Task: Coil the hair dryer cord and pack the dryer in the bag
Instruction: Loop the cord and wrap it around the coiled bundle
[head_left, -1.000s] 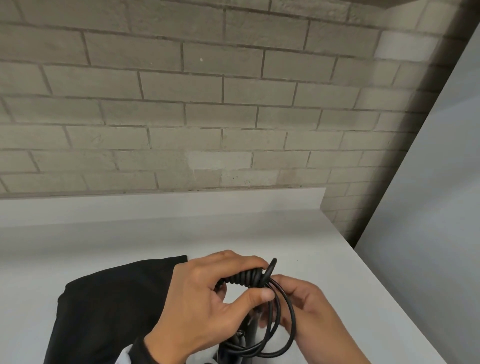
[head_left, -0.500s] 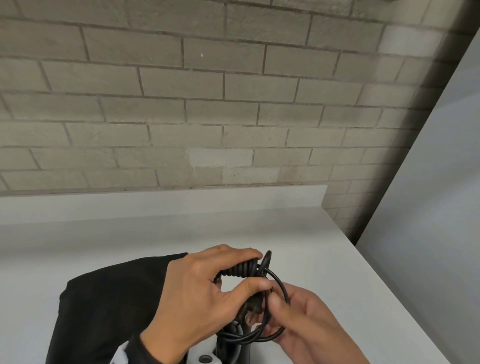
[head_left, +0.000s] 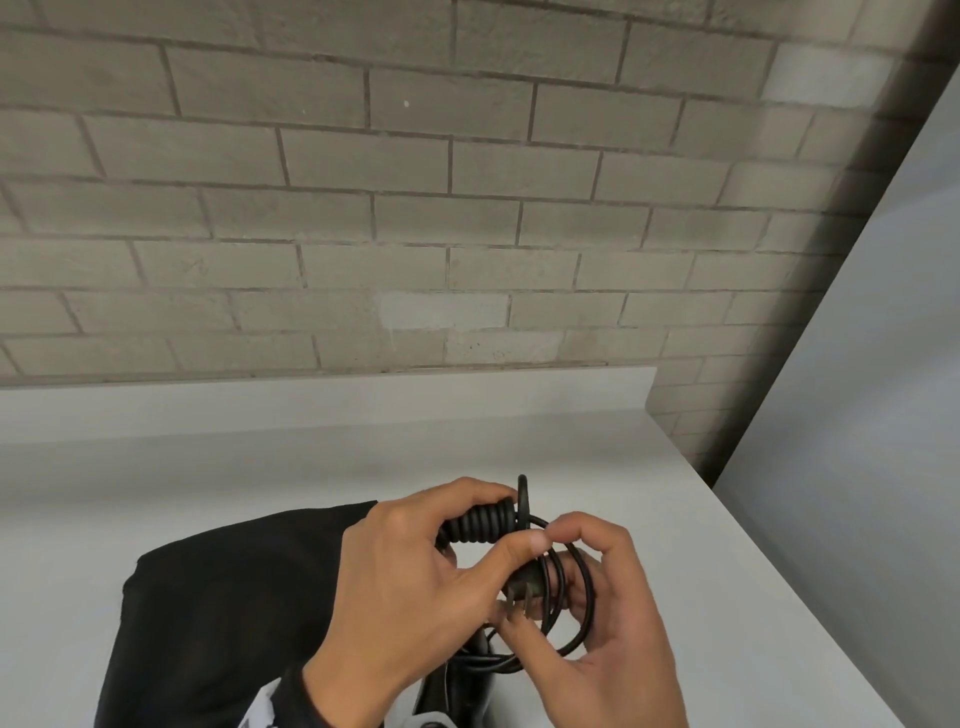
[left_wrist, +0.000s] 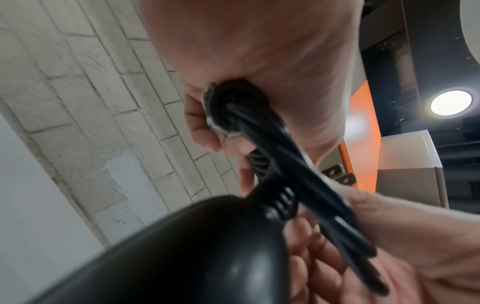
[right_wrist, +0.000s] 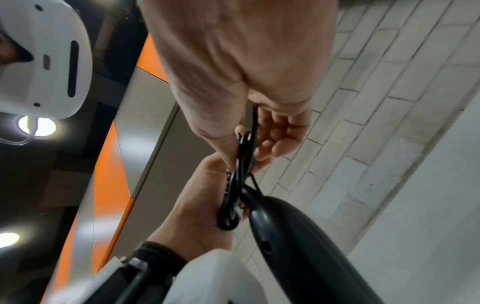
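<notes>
My left hand (head_left: 410, 582) grips the black hair dryer cord (head_left: 566, 587) where it is wound into a tight ribbed bundle (head_left: 483, 525), thumb pressed over it. The plug (head_left: 522, 597) with its metal prongs sticks out below that thumb. My right hand (head_left: 613, 629) holds the loose loops, fingers curled through them and thumb and forefinger pinching near the top. The black dryer body (left_wrist: 182, 257) hangs under the hands, its handle (right_wrist: 298, 236) leading up to the cord (right_wrist: 241, 174). The black bag (head_left: 223, 613) lies flat on the counter to the left, behind my left hand.
The white counter (head_left: 649, 519) runs back to a low upstand and a pale brick wall (head_left: 415, 234). Its right edge drops off beside a grey panel (head_left: 857, 467). Both hands are near the counter's front edge.
My right hand has come up from under the loops and now pinches the cord beside my left thumb. The plug prongs have come into view. The bag has not moved.
</notes>
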